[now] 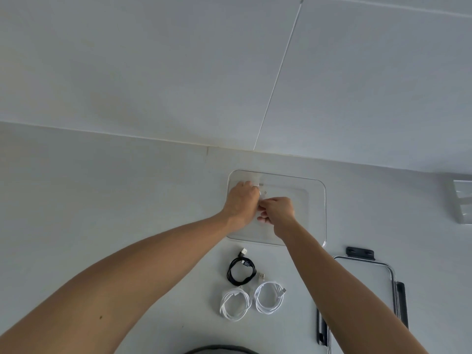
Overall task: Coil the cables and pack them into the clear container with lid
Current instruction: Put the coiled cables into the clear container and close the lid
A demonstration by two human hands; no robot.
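Item: white cable (261, 192), mostly hidden, gripped by both hands over the far-left part of the clear container (316, 213), which sits toward the worktop's (102, 200) far edge.
Left hand (241, 203): fingers curled about the cable.
Right hand (277, 209): pinching it just beside the left; both equally near.
Awaiting packing: black coil (241, 270) and two white coils (234, 304) (269, 297), lying between container and the near edge.
Lid (365, 290): off, at near right.
Judgement: setting this coil down needs only a short descent.
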